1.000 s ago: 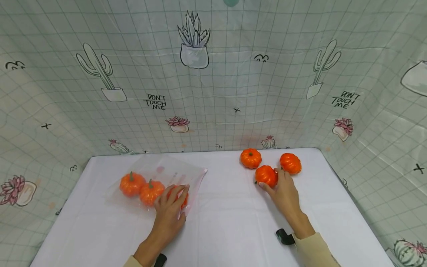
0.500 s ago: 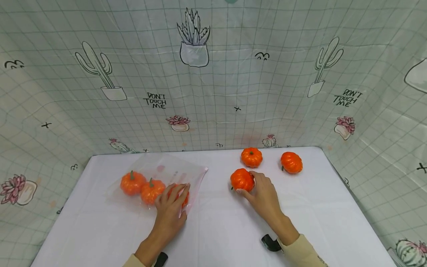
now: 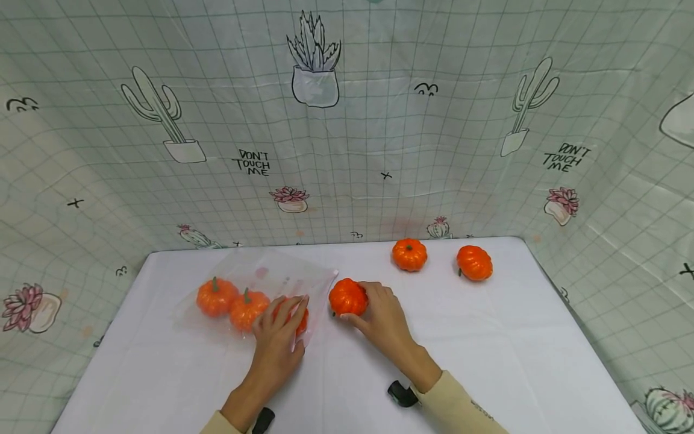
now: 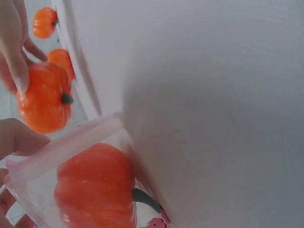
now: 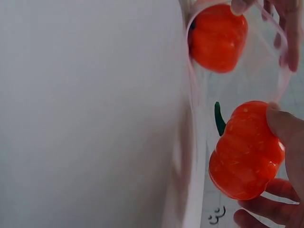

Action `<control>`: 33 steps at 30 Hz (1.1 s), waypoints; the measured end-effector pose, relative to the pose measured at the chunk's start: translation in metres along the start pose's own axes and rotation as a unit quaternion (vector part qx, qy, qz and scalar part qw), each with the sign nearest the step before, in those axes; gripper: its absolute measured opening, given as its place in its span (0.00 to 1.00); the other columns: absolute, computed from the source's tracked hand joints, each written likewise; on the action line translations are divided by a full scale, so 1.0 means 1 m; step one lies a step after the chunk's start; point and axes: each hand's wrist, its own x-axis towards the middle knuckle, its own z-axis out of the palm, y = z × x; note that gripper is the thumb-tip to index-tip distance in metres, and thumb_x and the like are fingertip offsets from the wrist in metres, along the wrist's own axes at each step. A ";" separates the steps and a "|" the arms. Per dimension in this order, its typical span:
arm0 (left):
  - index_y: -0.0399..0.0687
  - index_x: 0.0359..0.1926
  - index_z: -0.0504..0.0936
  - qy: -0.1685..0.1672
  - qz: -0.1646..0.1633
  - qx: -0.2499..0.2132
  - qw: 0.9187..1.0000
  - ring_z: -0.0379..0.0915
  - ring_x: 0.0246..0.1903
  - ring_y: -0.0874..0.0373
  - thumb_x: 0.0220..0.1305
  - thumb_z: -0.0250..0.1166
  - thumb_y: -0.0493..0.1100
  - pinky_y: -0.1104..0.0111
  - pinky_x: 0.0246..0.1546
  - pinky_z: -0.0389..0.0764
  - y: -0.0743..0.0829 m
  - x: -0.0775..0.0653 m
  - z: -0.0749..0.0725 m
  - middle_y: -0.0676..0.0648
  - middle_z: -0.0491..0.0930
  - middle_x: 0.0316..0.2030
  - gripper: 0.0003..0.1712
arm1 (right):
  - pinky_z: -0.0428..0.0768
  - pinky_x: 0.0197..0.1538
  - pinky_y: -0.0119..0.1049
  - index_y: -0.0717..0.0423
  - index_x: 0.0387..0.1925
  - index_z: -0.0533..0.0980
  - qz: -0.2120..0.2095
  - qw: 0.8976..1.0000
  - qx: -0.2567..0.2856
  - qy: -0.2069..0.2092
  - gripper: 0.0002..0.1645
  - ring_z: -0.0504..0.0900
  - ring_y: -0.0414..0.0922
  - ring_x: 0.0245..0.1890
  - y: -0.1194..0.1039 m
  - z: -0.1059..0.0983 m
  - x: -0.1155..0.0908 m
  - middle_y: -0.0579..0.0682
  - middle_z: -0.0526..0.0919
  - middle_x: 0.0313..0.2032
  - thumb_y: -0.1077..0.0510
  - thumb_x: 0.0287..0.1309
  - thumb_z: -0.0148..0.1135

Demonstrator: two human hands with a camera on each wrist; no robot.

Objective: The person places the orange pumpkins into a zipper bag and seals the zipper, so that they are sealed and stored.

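The right hand grips a pumpkin just right of the bag, whose mouth the left hand holds.

"DON'T TOUCH ME," shouts the checked backdrop, twice! Right sleeve: dark marking, too small to read.

I see the person's 2 arms angle inward: the left hand, back upward, has bent, spread fingers; the right hand curves, thumb opposite its fingers.
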 end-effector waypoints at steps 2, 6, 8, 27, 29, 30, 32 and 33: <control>0.39 0.70 0.78 0.003 0.001 0.001 1.000 0.60 0.69 0.36 0.43 0.77 0.22 0.37 0.58 0.61 0.000 0.000 0.000 0.42 0.76 0.64 0.48 | 0.81 0.59 0.53 0.61 0.64 0.74 -0.006 1.000 0.002 -0.004 0.44 0.80 0.56 0.53 -0.005 0.005 0.003 0.57 0.83 0.55 0.46 0.53 0.83; 0.39 0.69 0.78 0.008 0.002 0.002 1.000 0.61 0.68 0.35 0.42 0.78 0.22 0.37 0.59 0.61 0.001 0.001 0.000 0.41 0.76 0.64 0.48 | 0.81 0.59 0.52 0.61 0.64 0.74 -0.017 1.000 -0.017 -0.011 0.43 0.80 0.55 0.54 -0.015 0.014 0.007 0.57 0.83 0.56 0.45 0.54 0.83; 0.39 0.69 0.78 0.007 0.000 0.002 1.000 0.61 0.68 0.35 0.42 0.78 0.22 0.37 0.59 0.61 0.001 0.001 0.000 0.41 0.76 0.64 0.48 | 0.81 0.59 0.52 0.61 0.64 0.75 -0.022 0.999 -0.028 -0.014 0.43 0.80 0.55 0.54 -0.019 0.018 0.010 0.57 0.83 0.56 0.45 0.54 0.83; 0.38 0.68 0.80 0.013 0.007 0.012 1.000 0.61 0.68 0.36 0.40 0.81 0.23 0.37 0.58 0.63 0.004 0.002 0.003 0.41 0.76 0.63 0.47 | 0.82 0.59 0.49 0.63 0.61 0.75 -0.015 0.998 -0.066 0.019 0.43 0.80 0.56 0.53 -0.037 0.040 0.032 0.58 0.83 0.55 0.43 0.52 0.83; 0.38 0.67 0.81 0.017 0.013 0.010 1.000 0.61 0.68 0.36 0.40 0.81 0.23 0.38 0.57 0.64 0.004 0.001 0.004 0.41 0.76 0.62 0.47 | 0.82 0.59 0.49 0.63 0.60 0.75 -0.002 0.997 -0.067 0.024 0.42 0.80 0.56 0.53 -0.039 0.043 0.034 0.58 0.84 0.55 0.43 0.53 0.83; 0.37 0.67 0.81 0.019 0.017 0.010 1.000 0.61 0.67 0.36 0.40 0.80 0.23 0.38 0.56 0.64 0.004 0.001 0.004 0.41 0.76 0.62 0.47 | 0.82 0.59 0.49 0.63 0.59 0.75 0.004 0.997 -0.068 0.025 0.41 0.80 0.56 0.54 -0.039 0.044 0.034 0.58 0.84 0.54 0.44 0.53 0.83; 0.37 0.66 0.81 0.023 0.022 0.007 0.999 0.61 0.67 0.36 0.39 0.80 0.22 0.38 0.56 0.64 0.005 0.001 0.005 0.41 0.76 0.62 0.47 | 0.82 0.58 0.50 0.63 0.58 0.76 0.015 0.997 -0.070 0.027 0.40 0.80 0.56 0.54 -0.040 0.047 0.034 0.58 0.84 0.54 0.44 0.54 0.82; 0.37 0.66 0.81 0.023 0.023 0.007 0.999 0.62 0.67 0.36 0.39 0.80 0.22 0.38 0.56 0.64 0.005 0.001 0.006 0.41 0.76 0.62 0.47 | 0.82 0.58 0.50 0.62 0.58 0.76 0.018 0.997 -0.071 0.026 0.39 0.80 0.56 0.54 -0.040 0.048 0.034 0.58 0.84 0.54 0.43 0.54 0.82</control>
